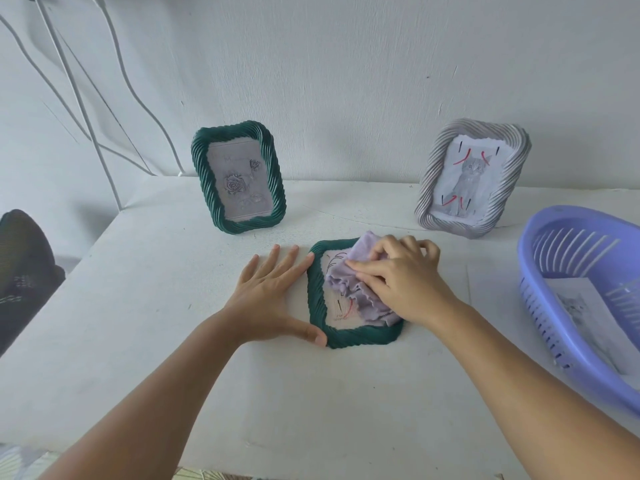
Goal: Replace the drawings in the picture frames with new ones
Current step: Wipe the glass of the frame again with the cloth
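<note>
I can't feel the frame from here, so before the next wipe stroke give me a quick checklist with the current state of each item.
1. Lying green frame flat on the table: ok.
2. Left hand bracing the frame's left edge: ok.
3. Right hand holding the lilac cloth on the glass: ok.
4. Glass clean: cannot tell, the cloth covers much of it.
5. Standing green frame and grey frame clear of the hands: ok.
6. Basket clear of the right arm: ok.

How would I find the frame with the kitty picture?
Look along the white wall at the back of the table, towards the purple basket. The grey frame stands there, upright. The other two frames are dark green; only this one is pale grey and shows a cat.
</note>
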Available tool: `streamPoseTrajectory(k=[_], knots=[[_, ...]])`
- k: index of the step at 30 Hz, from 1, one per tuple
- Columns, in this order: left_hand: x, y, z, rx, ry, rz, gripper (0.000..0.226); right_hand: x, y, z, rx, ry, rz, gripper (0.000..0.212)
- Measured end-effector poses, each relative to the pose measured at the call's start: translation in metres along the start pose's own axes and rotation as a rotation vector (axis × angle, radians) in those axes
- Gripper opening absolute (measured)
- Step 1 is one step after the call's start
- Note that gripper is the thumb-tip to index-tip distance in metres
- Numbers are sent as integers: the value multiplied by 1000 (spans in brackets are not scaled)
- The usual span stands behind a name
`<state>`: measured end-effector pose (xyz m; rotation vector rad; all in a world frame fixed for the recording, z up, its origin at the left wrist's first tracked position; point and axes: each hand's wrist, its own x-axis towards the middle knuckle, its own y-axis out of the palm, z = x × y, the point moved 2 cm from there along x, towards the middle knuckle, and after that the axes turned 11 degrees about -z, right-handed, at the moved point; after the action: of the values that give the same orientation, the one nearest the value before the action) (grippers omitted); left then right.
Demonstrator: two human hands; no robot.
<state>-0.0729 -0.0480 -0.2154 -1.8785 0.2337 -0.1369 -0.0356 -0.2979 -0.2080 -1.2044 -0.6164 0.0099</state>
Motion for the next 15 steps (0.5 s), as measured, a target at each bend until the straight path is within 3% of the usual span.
streamPoseTrajectory(k=[4,11,15], knots=[[0,0,0,3,0,3,137,21,15,22,2,97,-22,23],[0,0,-1,-6,-2,-4,140,2,6,12,36,-44,27,25],[0,0,-1,2,-3,5,140,15,7,6,-30,85,-54,22]])
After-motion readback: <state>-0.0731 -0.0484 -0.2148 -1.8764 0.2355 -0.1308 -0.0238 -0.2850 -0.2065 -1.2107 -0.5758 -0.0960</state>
